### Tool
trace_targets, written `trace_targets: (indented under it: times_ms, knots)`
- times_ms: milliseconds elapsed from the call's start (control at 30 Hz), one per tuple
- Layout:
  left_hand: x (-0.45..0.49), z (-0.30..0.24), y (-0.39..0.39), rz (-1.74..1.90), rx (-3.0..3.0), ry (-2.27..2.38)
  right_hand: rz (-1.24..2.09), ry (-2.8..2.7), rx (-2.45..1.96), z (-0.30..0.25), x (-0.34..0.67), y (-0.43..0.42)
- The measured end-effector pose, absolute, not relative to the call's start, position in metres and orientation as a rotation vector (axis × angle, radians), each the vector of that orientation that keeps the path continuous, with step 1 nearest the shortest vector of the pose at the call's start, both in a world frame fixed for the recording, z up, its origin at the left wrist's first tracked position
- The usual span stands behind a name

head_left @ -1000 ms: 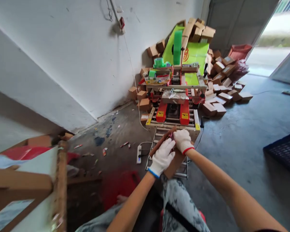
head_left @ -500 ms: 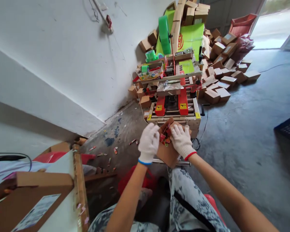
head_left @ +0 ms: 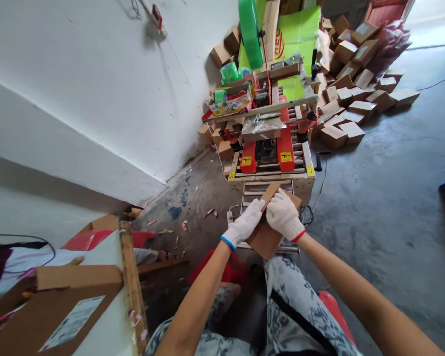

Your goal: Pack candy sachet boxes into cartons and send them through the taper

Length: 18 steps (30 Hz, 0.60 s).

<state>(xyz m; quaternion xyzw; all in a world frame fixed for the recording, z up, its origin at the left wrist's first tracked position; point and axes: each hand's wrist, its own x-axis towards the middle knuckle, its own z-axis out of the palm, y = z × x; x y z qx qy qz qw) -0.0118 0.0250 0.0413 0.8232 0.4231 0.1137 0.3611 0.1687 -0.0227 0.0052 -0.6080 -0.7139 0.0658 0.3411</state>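
Observation:
Both my hands wear white knit gloves and press on a small brown cardboard box (head_left: pixel 267 238) held above my lap. My left hand (head_left: pixel 244 223) lies with fingers stretched along the box's left flap, pushing it down. On the top right of the box rests my right hand (head_left: pixel 283 214), its fingers curled over the flaps. The box's flaps are folded shut and its contents are hidden. The box sits at the near end of the roller bed of a red and cream carton sealing machine (head_left: pixel 272 153).
Many small cardboard boxes (head_left: pixel 350 111) lie piled beyond the machine near green sheets (head_left: pixel 298 34) and a green roll (head_left: pixel 249 29). A white wall runs along the left. A large labelled carton (head_left: pixel 65 309) sits at lower left. Scraps litter the concrete floor; a power strip lies near the machine.
The box was open half a second ago, with colourful items showing inside; the flaps are now folded shut under both hands. The view has tilted downward.

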Motion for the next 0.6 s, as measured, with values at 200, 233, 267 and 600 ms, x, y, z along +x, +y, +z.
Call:
trace_targets:
  times_ms: [200, 233, 267, 600]
  knots:
    - [0.001, 0.047, -0.026, -0.013, 2.285, 1.58, 0.103, -1.366, -1.772, -0.012, 0.183, 0.0]
    - [0.003, 0.048, -0.034, -0.029, 2.298, 1.651, 0.125, -1.363, -1.785, -0.01, 0.184, 0.008]
    - [0.004, 0.048, -0.04, -0.033, 2.309, 1.702, 0.143, -1.36, -1.799, -0.008, 0.184, 0.014]
    - [-0.026, 0.023, -0.013, 0.328, 2.023, 1.421, 0.415, -2.119, -1.589, -0.004, 0.141, -0.1]
